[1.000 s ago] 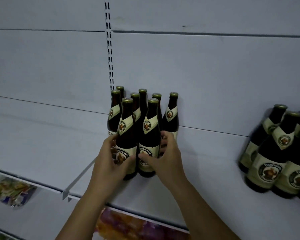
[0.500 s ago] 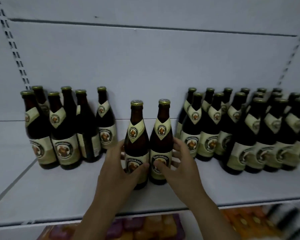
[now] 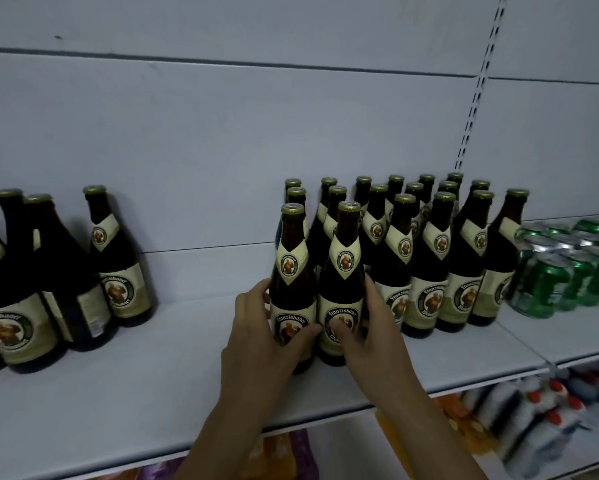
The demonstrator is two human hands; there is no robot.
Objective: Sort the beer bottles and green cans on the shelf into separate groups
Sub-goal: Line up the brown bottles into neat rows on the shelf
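Observation:
Two brown beer bottles with cream labels stand side by side on the white shelf (image 3: 124,386). My left hand (image 3: 256,334) grips the left bottle (image 3: 292,271) and my right hand (image 3: 377,337) grips the right bottle (image 3: 346,268). They touch the front left of a large group of bottles (image 3: 429,258). A smaller group of bottles (image 3: 48,289) stands at the far left. Green cans (image 3: 547,275) sit at the right, next to the large group.
A white back panel rises behind the shelf, with a slotted upright (image 3: 474,109) at the right. Below the shelf's front edge lie colourful packets (image 3: 284,452) and plastic bottles with red caps (image 3: 540,417). Bare shelf lies between the two bottle groups.
Both hands have slid the two bottles rightward from the left group across the gap to the large group. The view has panned right, bringing the green cans into sight.

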